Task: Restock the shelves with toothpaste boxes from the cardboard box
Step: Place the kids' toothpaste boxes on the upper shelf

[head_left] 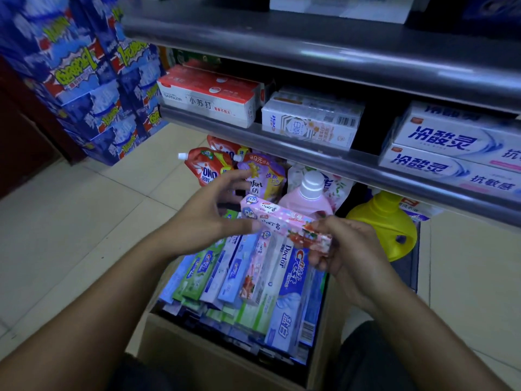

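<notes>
Head view. Holds a pink box crosswise over the carton, clear of the shelf, with both hands. Pinches its right end with the right hand, fingers curled round that end. Grips its left end with the left hand, thumb pressed to the near side, fingers arched and spread over the far corner. Cannot tell how many of those fingers touch.

Directly below, in the open carton on the tiled floor: toothpaste boxes packed side by side, green, blue and pink, with a Crest box at the right.

On the shelf beyond: red-and-white boxes at the left, white boxes in the middle, blue-and-white boxes at the right.

Under the shelf: pouches, a pink bottle and a yellow jug, just behind the carton.

Far left: a stack of blue packs
</notes>
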`<state>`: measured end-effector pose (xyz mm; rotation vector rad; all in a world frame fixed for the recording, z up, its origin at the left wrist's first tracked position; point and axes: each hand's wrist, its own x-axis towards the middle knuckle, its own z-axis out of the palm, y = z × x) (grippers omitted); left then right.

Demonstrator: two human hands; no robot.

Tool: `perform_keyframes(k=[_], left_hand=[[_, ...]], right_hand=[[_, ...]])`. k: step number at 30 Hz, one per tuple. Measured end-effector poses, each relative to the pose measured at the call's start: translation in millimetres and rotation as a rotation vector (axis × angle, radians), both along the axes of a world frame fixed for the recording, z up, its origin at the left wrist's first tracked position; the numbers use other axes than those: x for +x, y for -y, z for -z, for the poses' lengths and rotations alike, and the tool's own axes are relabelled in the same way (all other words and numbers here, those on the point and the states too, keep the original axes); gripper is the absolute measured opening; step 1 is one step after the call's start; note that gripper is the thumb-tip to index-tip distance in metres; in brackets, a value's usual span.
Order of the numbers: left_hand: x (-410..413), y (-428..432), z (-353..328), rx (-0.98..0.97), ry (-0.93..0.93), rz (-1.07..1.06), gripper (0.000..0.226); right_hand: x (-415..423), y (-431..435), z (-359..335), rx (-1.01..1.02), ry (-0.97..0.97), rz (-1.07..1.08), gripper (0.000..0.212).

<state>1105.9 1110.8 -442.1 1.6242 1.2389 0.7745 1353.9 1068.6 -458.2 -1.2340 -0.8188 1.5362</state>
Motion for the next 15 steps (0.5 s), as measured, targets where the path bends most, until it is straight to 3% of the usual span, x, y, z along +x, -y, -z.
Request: perform_keyframes(k=[4,9,11,13,15], left_hand=[[-10,-2,1,-0.048,0.18,-0.004,0.041],[-27,-1,-8,-0.013,0.3,-0.109,0.026],[-35,-2,-11,0.018,0.308,-0.164,0.025],[-41,-4,-12,0.036,0.3,-0.216,0.027],[-44,-6,-11,0.035,0.295,-0.254,0.028]], right_hand=[[1,-14,-13,-0.099,-0.114,-0.131,0.016],[0,-32,-14,-0.053,-0.132,-0.255,0.043],[-1,-35,-1,0.038,0.063,-0.169,0.035],[-5,-34,21,0.169,0.405,-0.111,0.019],[-12,-32,46,0.29,0.731,-0.214,0.022]])
